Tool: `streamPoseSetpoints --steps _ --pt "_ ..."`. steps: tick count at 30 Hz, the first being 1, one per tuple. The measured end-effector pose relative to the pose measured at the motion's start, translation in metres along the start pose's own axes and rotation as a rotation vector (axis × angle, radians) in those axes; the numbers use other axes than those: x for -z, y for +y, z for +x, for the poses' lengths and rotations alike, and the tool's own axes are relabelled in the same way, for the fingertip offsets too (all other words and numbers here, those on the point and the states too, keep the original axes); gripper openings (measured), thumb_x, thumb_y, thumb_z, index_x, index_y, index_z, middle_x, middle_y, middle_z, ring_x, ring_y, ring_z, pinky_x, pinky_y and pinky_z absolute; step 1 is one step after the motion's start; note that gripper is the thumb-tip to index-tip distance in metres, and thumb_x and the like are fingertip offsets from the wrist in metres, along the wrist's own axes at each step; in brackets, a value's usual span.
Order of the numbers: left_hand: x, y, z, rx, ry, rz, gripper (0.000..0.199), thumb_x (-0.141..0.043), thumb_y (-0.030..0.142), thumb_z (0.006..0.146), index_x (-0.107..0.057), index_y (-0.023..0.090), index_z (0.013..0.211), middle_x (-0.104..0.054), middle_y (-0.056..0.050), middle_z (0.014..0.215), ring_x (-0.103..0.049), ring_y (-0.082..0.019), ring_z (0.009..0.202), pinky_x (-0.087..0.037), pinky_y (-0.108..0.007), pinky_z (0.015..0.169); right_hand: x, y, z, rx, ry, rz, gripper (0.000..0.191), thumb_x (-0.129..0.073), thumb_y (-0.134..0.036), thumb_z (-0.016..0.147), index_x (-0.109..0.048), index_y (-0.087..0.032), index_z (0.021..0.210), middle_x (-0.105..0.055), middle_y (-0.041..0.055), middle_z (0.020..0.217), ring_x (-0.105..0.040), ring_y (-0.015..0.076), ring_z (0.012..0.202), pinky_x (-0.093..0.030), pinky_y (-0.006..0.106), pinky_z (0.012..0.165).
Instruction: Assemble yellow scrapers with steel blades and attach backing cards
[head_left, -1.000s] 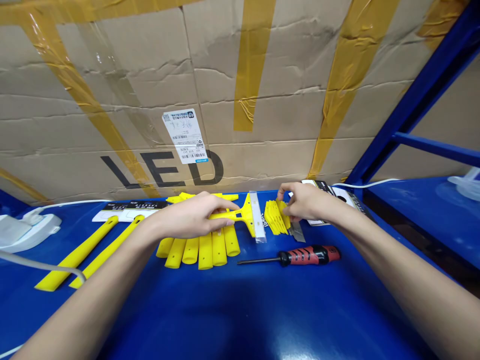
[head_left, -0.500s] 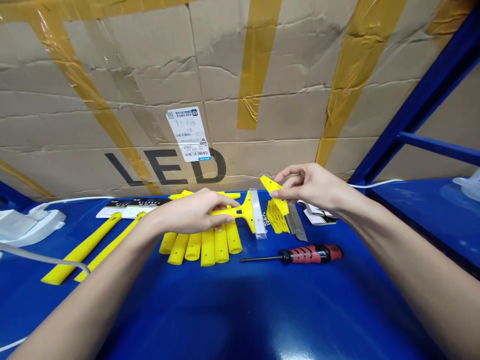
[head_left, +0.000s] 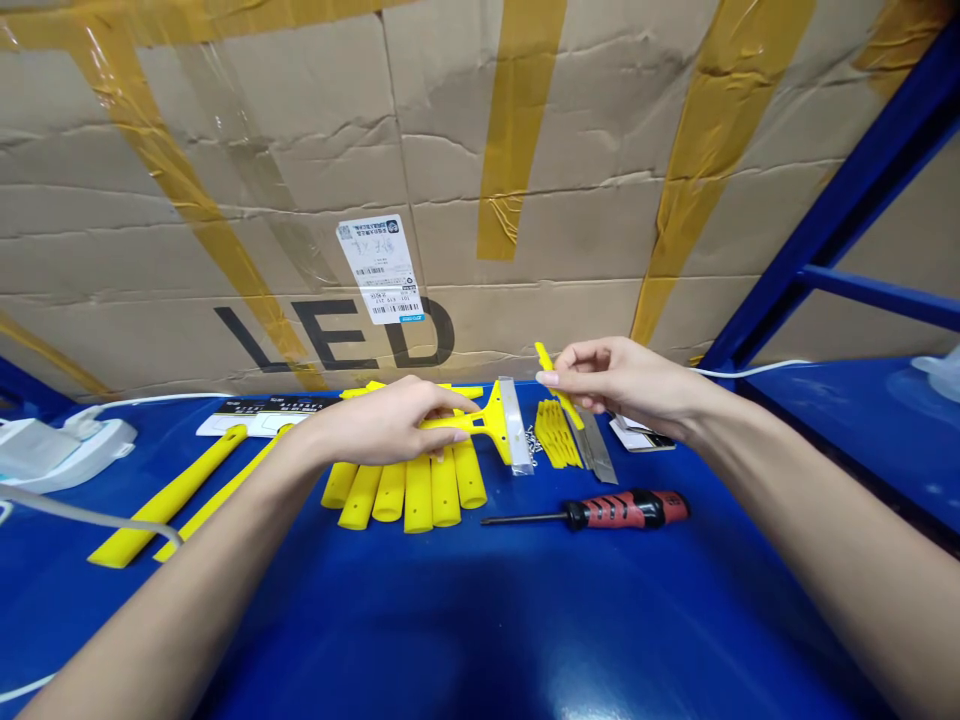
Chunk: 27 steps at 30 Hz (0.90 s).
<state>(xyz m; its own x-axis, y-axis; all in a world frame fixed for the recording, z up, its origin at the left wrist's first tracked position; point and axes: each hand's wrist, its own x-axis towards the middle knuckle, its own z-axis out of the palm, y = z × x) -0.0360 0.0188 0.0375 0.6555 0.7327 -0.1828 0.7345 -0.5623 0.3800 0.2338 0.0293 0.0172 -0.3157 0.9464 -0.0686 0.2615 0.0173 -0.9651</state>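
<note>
Here we are over a glossy blue steel shelf (head_left: pixel 450 620), and the action is all in the hands! The left hand (head_left: pixel 382 425) is closed around the narrow neck of a yellow plastic scraper (head_left: pixel 469 425), whose wide head stands just right of that hand, with one pale, flat metal-edged strip (head_left: pixel 514 425) alongside. The right hand (head_left: pixel 622 378) is up off the shelf, thumb and fingertips (head_left: pixel 559 378) pinching one slim yellow plastic strip (head_left: pixel 553 375), held tilted and clear of everything else.

Taking the scraper head as our clock centre, let's count. At 8 o'clock, six stubby yellow plastic handles (head_left: pixel 405 495) lie side by side, partly under the left wrist. Further out at 9 o'clock, two long yellow plastic handles (head_left: pixel 161 520) lie angled together. At 3 o'clock, right under the raised right hand, sits one fanned stack of thin yellow plastic pieces (head_left: pixel 556 435), its exact count too tight to call, with one steel utility blade (head_left: pixel 594 447) beside it. At 5 o'clock, one red-and-black screwdriver (head_left: pixel 626 510) lies with its slim steel shaft pointing left. A tiny scatter of small metal bits (head_left: pixel 532 445) sits between the scraper head and the stack, too small to identify.
</note>
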Motion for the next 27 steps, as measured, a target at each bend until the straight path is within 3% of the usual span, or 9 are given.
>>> streamPoseSetpoints --steps 5,9,12,19,23,27 --pt "0.0 -0.003 0.001 -0.015 -0.029 -0.057 0.046 -0.052 0.039 0.098 -0.061 0.017 0.137 -0.077 -0.007 0.102 -0.069 -0.02 0.086 -0.049 -0.029 0.076 -0.004 0.001 0.0 -0.102 -0.009 0.124 0.054 -0.093 -0.03 0.059 -0.062 -0.022 0.103 -0.067 -0.0036 0.066 -0.051 0.0079 0.054 -0.041 0.022 0.051" --pt "0.0 -0.003 0.0 -0.017 0.013 0.004 0.048 -0.054 0.041 0.097 -0.06 0.017 0.138 -0.076 -0.008 0.106 -0.067 -0.02 0.087 -0.048 -0.029 0.075 -0.013 0.007 0.003 -0.161 -0.047 0.09 0.043 -0.094 -0.027 0.055 -0.06 -0.02 0.081 -0.07 0.0002 0.065 -0.059 0.0098 0.057 -0.048 0.022 0.054" --pt "0.0 -0.002 0.0 -0.016 0.007 -0.002 0.049 -0.053 0.042 0.097 -0.06 0.017 0.138 -0.076 -0.007 0.103 -0.066 -0.019 0.084 -0.047 -0.029 0.073 -0.021 0.011 0.005 -0.174 -0.057 0.107 0.044 -0.095 -0.029 0.055 -0.056 -0.02 0.075 -0.07 0.0009 0.062 -0.06 0.0097 0.056 -0.049 0.022 0.056" --pt "0.0 0.0 -0.001 -0.039 0.039 0.021 0.046 -0.057 0.037 0.095 -0.061 0.019 0.137 -0.074 -0.007 0.115 -0.066 -0.019 0.087 -0.045 -0.028 0.074 -0.032 0.018 0.006 -0.089 0.019 0.068 0.055 -0.096 -0.029 0.052 -0.05 -0.022 0.08 -0.061 -0.0062 0.052 -0.049 0.0087 0.049 -0.035 0.022 0.047" --pt "0.0 0.0 -0.001 -0.057 0.046 -0.015 0.044 -0.058 0.037 0.095 -0.062 0.019 0.135 -0.073 -0.006 0.118 -0.065 -0.02 0.092 -0.045 -0.028 0.076 -0.032 0.019 0.007 -0.108 -0.058 0.09 0.045 -0.094 -0.034 0.057 -0.061 -0.019 0.084 -0.07 0.0001 0.064 -0.057 0.0107 0.055 -0.045 0.024 0.055" --pt "0.0 0.001 -0.001 -0.061 0.012 -0.091 0.045 -0.058 0.038 0.094 -0.061 0.021 0.136 -0.075 -0.003 0.101 -0.063 -0.017 0.08 -0.044 -0.026 0.068 -0.032 0.02 0.008 -0.057 -0.11 0.107 0.038 -0.092 -0.039 0.061 -0.067 -0.016 0.078 -0.068 0.0004 0.059 -0.057 0.01 0.055 -0.045 0.024 0.057"
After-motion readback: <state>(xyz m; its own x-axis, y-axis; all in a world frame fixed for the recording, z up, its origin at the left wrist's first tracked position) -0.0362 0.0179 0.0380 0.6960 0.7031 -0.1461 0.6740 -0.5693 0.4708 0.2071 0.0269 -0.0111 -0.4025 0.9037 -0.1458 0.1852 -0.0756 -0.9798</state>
